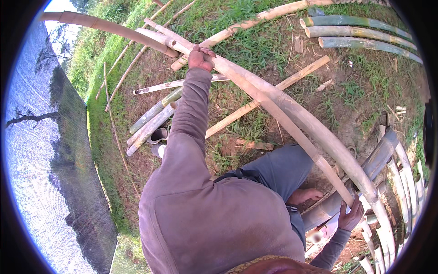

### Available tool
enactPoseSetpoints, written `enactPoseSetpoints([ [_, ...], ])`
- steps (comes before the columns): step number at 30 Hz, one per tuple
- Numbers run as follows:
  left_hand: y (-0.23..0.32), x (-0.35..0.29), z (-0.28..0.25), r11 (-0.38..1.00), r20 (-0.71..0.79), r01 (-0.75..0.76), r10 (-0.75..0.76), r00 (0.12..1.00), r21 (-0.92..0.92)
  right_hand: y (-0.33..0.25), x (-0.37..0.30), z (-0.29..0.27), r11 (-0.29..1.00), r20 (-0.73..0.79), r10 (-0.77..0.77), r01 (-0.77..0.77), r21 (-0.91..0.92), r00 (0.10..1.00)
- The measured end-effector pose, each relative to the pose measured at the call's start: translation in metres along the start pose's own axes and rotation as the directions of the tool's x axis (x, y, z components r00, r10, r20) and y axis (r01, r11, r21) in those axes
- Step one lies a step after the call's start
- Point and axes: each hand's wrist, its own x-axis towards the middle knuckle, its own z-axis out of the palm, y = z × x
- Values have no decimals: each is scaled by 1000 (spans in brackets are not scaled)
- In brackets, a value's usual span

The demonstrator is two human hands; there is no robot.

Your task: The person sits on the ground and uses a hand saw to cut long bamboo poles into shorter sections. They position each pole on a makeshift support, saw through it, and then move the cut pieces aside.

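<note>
The left hand (pixel 201 58) curls round the long bamboo pole (pixel 321 131) near its upper end, perhaps taking in the split strip (pixel 301 139) lying alongside the pole, while the right hand (pixel 350 214), just beside the pole's lower stretch, grasps the strip's end.

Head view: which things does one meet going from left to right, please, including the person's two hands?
Pale sheet → left hand → bare foot → right hand → cut bamboo pieces near the right edge.
</note>
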Motion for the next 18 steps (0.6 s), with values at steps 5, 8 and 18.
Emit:
enactPoseSetpoints([
  [5, 4, -4, 25, 953, -167, -144, 193, 967, 266, -47, 38, 11, 962, -32, -143, 146, 230, 989],
  [8, -42, -64, 11, 871, -83, -196, 259, 962, 451, -101, 80, 27, 964, 51, -160, 145, 221, 986],
  [18, -14, 39, -88, 785, 1, -383, 438, 899, 486, -210, 159, 49, 868, -10, -232, 212, 450, 973],
])
